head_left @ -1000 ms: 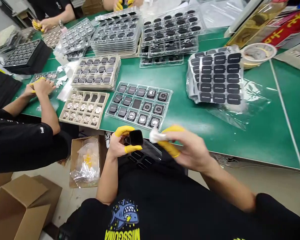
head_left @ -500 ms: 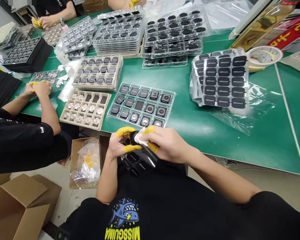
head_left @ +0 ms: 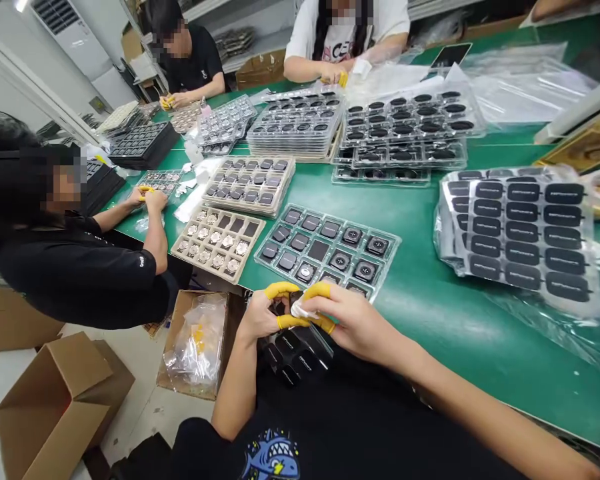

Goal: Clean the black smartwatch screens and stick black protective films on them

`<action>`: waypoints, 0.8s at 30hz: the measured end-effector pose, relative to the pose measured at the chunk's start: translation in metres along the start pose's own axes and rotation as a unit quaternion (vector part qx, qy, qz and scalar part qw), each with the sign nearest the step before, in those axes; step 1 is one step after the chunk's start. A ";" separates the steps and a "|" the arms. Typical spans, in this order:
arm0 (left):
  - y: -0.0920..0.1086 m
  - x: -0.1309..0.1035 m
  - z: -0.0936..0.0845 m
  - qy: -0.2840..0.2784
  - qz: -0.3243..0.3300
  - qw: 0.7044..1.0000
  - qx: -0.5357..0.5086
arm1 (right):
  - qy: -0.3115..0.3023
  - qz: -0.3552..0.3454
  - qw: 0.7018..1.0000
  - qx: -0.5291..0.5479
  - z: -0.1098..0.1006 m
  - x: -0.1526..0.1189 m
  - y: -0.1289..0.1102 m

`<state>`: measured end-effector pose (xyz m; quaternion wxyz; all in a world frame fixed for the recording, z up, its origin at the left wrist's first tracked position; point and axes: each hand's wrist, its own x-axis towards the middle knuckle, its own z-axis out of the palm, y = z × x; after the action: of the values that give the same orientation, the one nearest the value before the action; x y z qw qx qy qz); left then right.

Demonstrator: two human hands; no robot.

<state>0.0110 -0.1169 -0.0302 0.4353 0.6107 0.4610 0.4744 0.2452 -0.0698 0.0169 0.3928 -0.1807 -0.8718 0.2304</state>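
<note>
Head-camera view down onto a green desk [head_left: 430, 300] crowded with trays of small black watch-like parts. At the near edge, about 6 o'clock in the frame, the person's two hands meet. The left hand [head_left: 260, 317], with yellow finger cots on thumb and forefinger, pinches a small black square part [head_left: 286, 308]; most of it is hidden between the fingers. The right hand [head_left: 350, 323], also in yellow cots, presses a small white wipe [head_left: 300, 311] against the part's face, fingers closed on the wipe.

Just beyond the hands, at 12 o'clock, lies a clear tray [head_left: 385, 263] partly filled with similar parts. Below the hands, on the lap, rests a sheet of black pads [head_left: 300, 353].

To wipe well, the left grip should likely stay on the part's edges, so the cots do not smear the face, with light, even strokes of the wipe.

At 9 o'clock a co-worker's hands [head_left: 147, 197] work over another tray.
</note>
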 end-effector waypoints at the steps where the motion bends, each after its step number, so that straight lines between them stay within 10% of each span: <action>1: 0.001 -0.001 -0.002 0.001 0.004 1.000 0.009 | -0.012 -0.012 1.000 -0.010 0.002 0.003 -0.001; 9: 0.005 0.018 -0.007 0.025 0.087 0.996 -0.014 | 0.066 -0.012 0.991 -0.119 -0.003 0.017 0.005; 24: 0.017 0.063 -0.001 -0.107 0.072 0.991 -0.024 | 0.125 0.023 0.988 -0.087 -0.017 0.001 -0.002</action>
<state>0.0199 -0.0589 -0.0028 0.4610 0.6789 0.3552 0.4477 0.2571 -0.0664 0.0286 0.4761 -0.2615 -0.8281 0.1384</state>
